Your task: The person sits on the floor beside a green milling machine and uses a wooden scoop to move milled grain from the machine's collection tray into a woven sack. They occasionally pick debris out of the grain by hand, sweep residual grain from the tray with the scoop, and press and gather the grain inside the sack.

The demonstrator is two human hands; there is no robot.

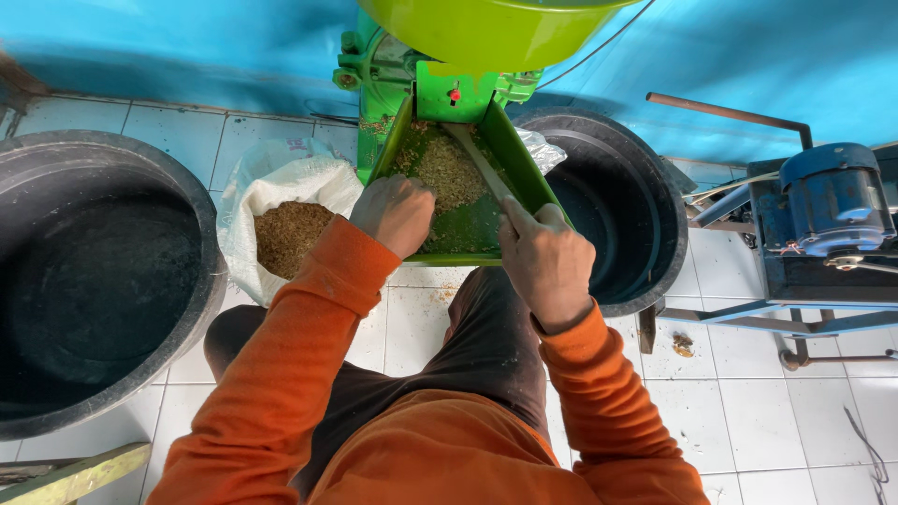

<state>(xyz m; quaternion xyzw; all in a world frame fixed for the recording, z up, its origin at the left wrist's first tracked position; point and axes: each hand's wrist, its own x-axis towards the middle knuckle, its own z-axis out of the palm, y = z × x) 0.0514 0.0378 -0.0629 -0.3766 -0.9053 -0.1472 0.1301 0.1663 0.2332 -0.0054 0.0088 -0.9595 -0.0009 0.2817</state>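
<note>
two hands work in one green tray [524,168] under a green machine [393,75]. the left hand [397,213] is curled loosely, knuckles up, resting on the loose husk [449,173] in the tray; i cannot tell whether it grips any. the right hand [545,262] is closed round a wooden stick [482,164] lying in the husk. two black tubs [103,281] flank the tray, both dark inside. one white sack [281,201], just left of the tray, holds brown husk. a blue motor [832,201] stands at right.
</note>
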